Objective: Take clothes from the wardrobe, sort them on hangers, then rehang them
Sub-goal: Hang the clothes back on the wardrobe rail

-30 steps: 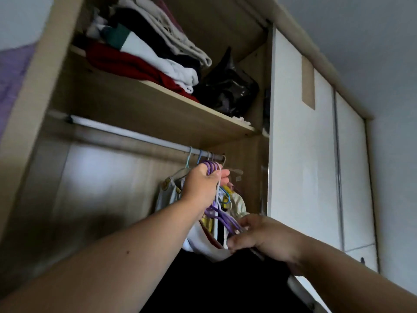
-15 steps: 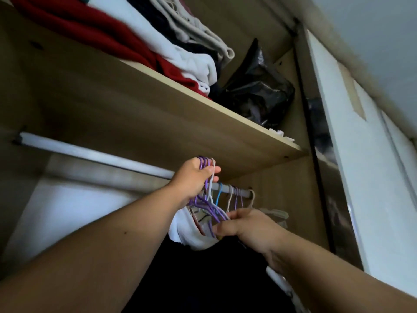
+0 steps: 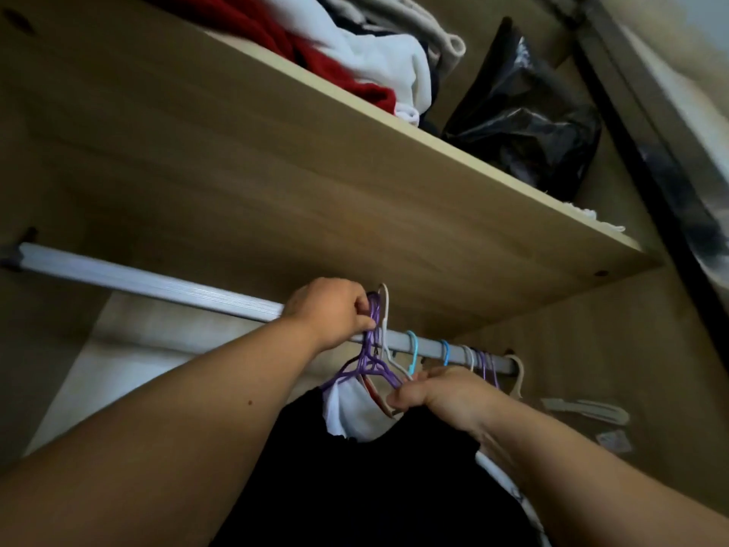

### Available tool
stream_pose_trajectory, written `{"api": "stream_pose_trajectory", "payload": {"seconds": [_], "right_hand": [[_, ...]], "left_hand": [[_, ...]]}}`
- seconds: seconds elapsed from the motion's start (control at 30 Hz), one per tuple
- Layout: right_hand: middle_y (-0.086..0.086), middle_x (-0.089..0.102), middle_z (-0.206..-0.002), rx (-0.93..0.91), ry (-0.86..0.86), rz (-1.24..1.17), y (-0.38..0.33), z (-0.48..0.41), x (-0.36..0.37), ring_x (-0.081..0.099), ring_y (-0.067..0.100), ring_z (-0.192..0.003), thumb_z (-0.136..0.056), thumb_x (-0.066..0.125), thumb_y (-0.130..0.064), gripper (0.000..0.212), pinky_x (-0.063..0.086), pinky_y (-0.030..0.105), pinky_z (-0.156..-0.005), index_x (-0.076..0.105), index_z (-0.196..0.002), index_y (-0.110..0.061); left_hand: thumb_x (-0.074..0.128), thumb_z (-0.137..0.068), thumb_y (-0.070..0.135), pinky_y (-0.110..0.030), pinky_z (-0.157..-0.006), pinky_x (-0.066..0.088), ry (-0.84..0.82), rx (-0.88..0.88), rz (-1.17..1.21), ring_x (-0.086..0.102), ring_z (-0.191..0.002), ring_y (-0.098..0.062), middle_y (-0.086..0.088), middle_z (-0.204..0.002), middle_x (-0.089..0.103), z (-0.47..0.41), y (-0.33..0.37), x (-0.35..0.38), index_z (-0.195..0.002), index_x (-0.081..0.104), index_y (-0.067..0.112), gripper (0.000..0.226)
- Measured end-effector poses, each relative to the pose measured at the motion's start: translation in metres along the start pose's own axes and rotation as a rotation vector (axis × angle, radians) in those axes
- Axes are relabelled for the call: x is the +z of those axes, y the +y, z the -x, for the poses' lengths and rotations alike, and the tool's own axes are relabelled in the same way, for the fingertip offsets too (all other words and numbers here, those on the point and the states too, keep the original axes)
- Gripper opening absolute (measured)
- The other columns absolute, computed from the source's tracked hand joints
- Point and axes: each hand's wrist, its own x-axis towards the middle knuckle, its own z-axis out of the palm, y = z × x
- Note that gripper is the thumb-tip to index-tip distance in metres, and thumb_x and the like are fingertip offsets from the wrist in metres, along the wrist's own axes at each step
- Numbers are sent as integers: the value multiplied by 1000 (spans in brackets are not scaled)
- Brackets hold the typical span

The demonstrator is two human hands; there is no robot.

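Both hands were up at the wardrobe rail, closed on one bunch of hangers.

Head view: the left hand (image 3: 331, 309) had its fingers curled round the hooks of the purple and white hangers (image 3: 372, 361), held right at the rail (image 3: 157, 284); whether the hooks sat over it could not be told. The right hand (image 3: 438, 392), lower and to the right, pinched the hangers' sloping arms between thumb and fingers. A white cloth (image 3: 351, 412) and a black garment (image 3: 378, 487) hung from the bunch. Further right, blue hooks (image 3: 412, 349) and others sat on the rail. Above, the shelf (image 3: 355, 191) carried folded clothes (image 3: 374, 61) beside a black bag (image 3: 524, 128).
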Motion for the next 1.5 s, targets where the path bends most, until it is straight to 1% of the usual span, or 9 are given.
{"api": "stream_pose_trajectory", "payload": {"seconds": [0.1,0.23,0.33,0.53,0.7,0.8,0.9,1.17,1.5], "right_hand": [[4,56,-53,49,-12,45,8,2,2,50,11,-42,-60,79,-11,12,37,13,-45,68,-61,-7],[10,59,-64,123,-94,144,19,14,10,51,20,-60,-48,77,-28,27,38,25,-58,70,-65,-10],[7,64,-69,112,-149,195,17,18,8,56,19,-62,-41,75,-40,37,43,28,-63,72,-66,-13],[2,65,-71,53,-151,204,9,40,-8,60,13,-60,-74,76,-34,22,47,22,-56,66,-78,-16],[6,63,-67,-62,8,220,2,91,-40,52,16,-55,-75,76,-31,24,42,30,-52,63,-89,-16],[8,70,-106,-130,176,526,-4,140,-83,64,18,-86,-77,75,-32,40,49,30,-77,60,-113,-21],[2,58,-126,-104,258,1039,-3,217,-128,55,21,-114,-79,70,-38,60,41,27,-95,47,-133,-24],[-4,31,-146,436,240,1461,29,502,-232,33,21,-132,-83,58,-45,67,34,37,-107,28,-142,-37],[1,36,-142,1260,545,1292,12,874,-257,41,27,-128,-76,60,-50,60,38,39,-102,43,-132,-36]], "left_hand": [[66,-74,50,-33,-90,45,6,68,-51,56,-109,-19,6,-115,60,5,-2,8,-114,56,34,45],[54,-82,48,-39,-98,30,-113,153,-258,47,-125,-18,5,-137,49,13,6,19,-139,37,35,60],[50,-84,46,-39,-97,29,-124,158,-285,49,-122,-19,4,-133,52,18,9,22,-135,43,34,53],[50,-84,46,-41,-100,32,-109,78,-340,50,-121,-23,-2,-128,54,31,9,9,-129,50,26,50],[55,-78,36,-47,-99,38,-178,-34,-224,50,-119,-27,-5,-124,53,50,34,-6,-113,56,24,37],[59,-78,39,-44,-101,41,-197,55,-29,49,-123,-27,-4,-131,50,73,85,-14,-127,52,27,51],[60,-74,45,-40,-102,41,-203,248,196,50,-123,-24,-2,-133,50,117,168,-24,-131,50,28,61],[54,-84,46,-38,-109,27,-580,685,637,32,-134,-12,12,-146,33,333,424,-55,-140,32,38,62],[62,-80,45,-40,-106,36,-1003,1103,999,39,-133,-21,2,-145,37,610,668,-146,-138,38,31,65]]}}
